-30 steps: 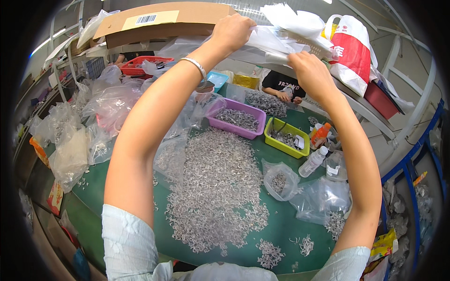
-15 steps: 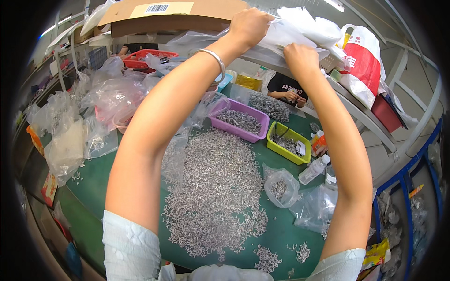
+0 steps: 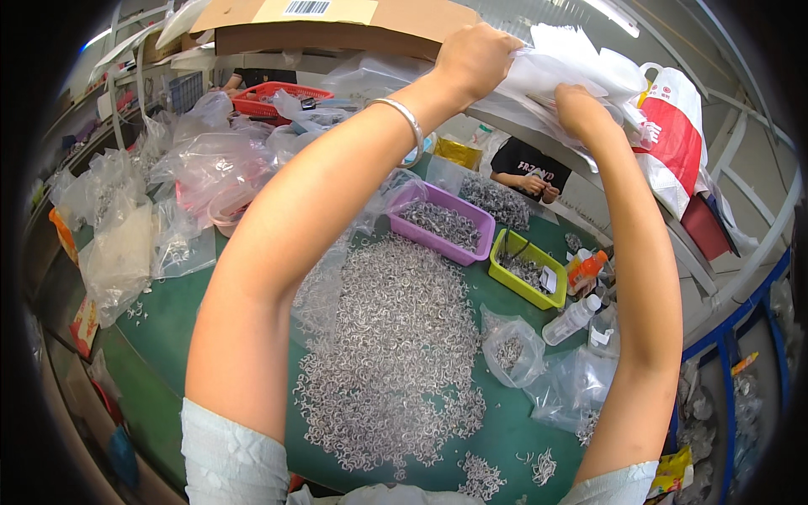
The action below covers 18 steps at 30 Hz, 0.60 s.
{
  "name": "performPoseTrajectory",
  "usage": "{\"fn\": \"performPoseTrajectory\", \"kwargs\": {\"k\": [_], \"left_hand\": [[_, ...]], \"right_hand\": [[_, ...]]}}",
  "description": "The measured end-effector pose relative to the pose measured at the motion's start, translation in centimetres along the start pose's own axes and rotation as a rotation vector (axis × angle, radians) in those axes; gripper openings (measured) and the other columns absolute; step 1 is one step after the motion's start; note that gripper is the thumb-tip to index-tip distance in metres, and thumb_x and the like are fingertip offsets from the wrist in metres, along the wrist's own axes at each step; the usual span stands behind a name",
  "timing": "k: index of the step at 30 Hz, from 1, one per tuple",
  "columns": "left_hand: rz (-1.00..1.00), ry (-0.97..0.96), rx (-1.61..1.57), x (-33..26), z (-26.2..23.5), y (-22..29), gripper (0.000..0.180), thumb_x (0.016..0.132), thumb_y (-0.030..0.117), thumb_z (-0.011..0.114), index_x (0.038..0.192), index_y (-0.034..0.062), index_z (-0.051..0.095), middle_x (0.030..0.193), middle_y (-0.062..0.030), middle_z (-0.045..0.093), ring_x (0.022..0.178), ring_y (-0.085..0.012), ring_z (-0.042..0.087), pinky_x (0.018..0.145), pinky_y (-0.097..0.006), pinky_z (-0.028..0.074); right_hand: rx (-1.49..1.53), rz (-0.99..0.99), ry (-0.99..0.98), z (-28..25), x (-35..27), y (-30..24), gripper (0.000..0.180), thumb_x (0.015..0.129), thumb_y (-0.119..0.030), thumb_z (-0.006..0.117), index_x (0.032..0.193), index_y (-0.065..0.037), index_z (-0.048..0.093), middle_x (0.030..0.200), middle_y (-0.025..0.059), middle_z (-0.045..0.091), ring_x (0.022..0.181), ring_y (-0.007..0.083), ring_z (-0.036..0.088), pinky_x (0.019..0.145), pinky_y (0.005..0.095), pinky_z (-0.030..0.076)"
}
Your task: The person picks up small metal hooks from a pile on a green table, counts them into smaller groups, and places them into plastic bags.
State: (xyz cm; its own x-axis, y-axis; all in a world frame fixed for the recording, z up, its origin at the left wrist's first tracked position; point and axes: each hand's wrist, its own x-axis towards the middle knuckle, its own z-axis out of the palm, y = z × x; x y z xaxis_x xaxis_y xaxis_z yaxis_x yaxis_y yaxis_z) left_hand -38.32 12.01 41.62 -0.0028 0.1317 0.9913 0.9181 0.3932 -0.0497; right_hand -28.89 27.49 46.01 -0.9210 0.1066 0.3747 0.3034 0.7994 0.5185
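Hands [image 3: 478, 61] on plastic [image 3: 537, 76]; carton [image 3: 412, 17] barcoded, sack [image 3: 676, 139] lettered.

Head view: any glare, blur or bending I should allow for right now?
Head view: black rim around the picture, box edges bowed; head view: ceiling lamp glaring, white sheets nearly washed out; head view: pile fairly sharp, its tiny parts blending together.

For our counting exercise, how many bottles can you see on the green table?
2: an orange bottle right of the yellow-green tub, and a clear, white-capped bottle nearer the person. Others may be hidden behind the right forearm.
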Motion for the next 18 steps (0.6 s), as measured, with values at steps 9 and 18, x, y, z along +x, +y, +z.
{"fn": "performPoseTrajectory", "kwargs": {"k": [9,18], "left_hand": [[0.003,0.003,-0.049,-0.7,-0.4,1.6,0.021,0.078,0.015,0.066,0.097,0.0124,0.073,0.081,-0.0164,0.068,0.076,-0.034,0.066,0.07,-0.041,0.053],[0.155,0.05,-0.4,-12.3,-6.7,9.8,0.046,0.072,-0.003,0.061,0.117,-0.0023,0.051,0.117,-0.0232,0.047,0.111,-0.0398,0.046,0.097,-0.044,0.037]], "right_hand": [[-0.127,0.174,0.395,2.7,0.9,-1.3,0.024,0.089,-0.014,0.053,0.105,-0.007,0.069,0.107,0.0132,0.069,0.1,0.0293,0.067,0.08,0.0425,0.055],[0.358,-0.149,0.579,4.4,-22.8,-8.4,0.022,0.082,-0.017,0.066,0.101,-0.006,0.062,0.091,0.0128,0.064,0.088,0.0319,0.061,0.076,0.0432,0.047]]}}
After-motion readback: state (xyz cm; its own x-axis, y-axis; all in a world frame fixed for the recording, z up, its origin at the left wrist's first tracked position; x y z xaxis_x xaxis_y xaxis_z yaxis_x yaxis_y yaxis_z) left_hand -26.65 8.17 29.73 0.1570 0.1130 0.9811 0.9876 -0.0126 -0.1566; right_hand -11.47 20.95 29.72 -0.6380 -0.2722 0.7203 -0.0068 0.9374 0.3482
